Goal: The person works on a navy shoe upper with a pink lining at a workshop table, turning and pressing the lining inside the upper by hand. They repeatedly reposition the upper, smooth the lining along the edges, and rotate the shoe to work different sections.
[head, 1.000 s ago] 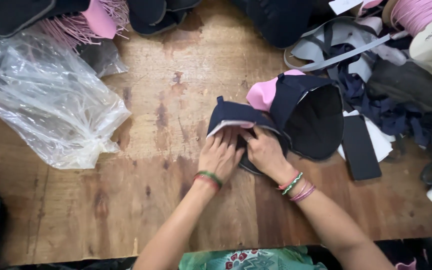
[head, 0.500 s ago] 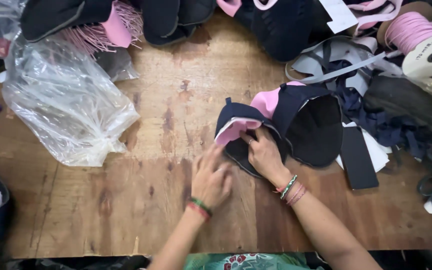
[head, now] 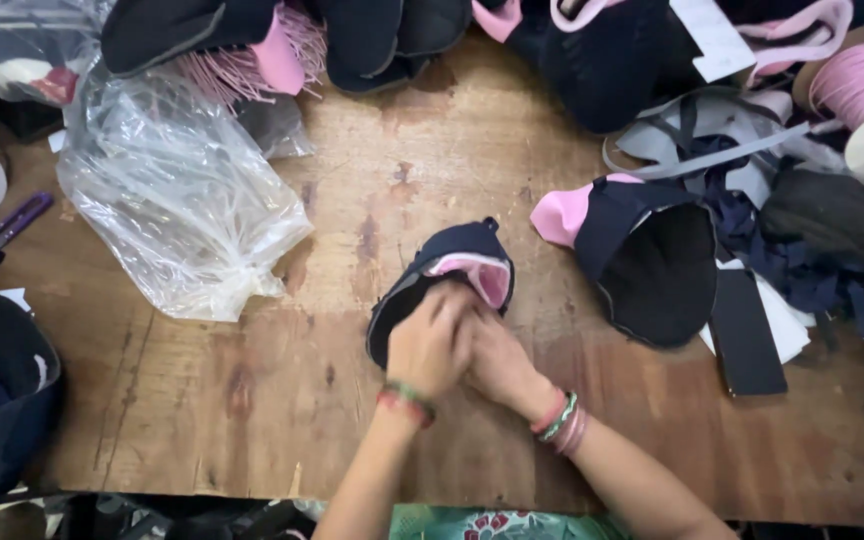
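On the bench [head: 252, 400], both hands are pinching the dark pink-lined cap [head: 452, 270], left hand [head: 430, 345] and right hand [head: 497, 358] working best pressed close together along its rim.

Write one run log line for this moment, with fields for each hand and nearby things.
left hand: grips navy piece with pink lining | right hand: grips same piece | nearby: stacked navy pieces, clear plastic bag | surface: wooden table

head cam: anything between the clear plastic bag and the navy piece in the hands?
Nothing: in the head view only bare wooden table lies between the clear plastic bag and the navy fabric piece.
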